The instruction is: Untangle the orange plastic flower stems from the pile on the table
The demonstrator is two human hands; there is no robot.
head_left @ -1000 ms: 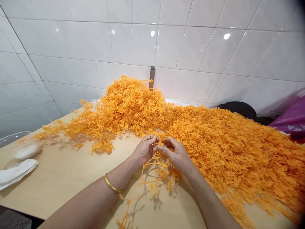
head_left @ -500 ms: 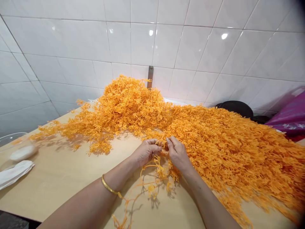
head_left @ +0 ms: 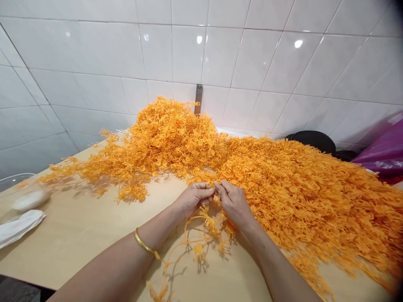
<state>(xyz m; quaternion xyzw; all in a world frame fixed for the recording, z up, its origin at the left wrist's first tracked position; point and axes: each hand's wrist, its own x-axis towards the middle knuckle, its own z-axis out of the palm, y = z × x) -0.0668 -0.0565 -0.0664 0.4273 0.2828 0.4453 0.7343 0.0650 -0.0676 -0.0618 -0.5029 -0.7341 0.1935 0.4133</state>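
Observation:
A big heap of orange plastic sprigs (head_left: 283, 184) covers the right and back of a pale wooden table (head_left: 78, 235). My left hand (head_left: 192, 199) and my right hand (head_left: 233, 202) meet at the heap's near edge, fingertips pinched together on one orange sprig (head_left: 201, 235). Its thin stems and small tufts hang down below my hands onto the table, trailing toward the near edge. A gold bangle (head_left: 145, 246) sits on my left wrist.
White tiled walls close the corner behind the table. A folded white cloth (head_left: 19, 226) and a clear bowl (head_left: 19, 193) lie at the far left. A black round object (head_left: 313, 140) and a purple bag (head_left: 382, 153) sit at the back right.
My hands have drawn closer together, fingertips now touching on the sprig. The view has shifted slightly; the heap has not moved.

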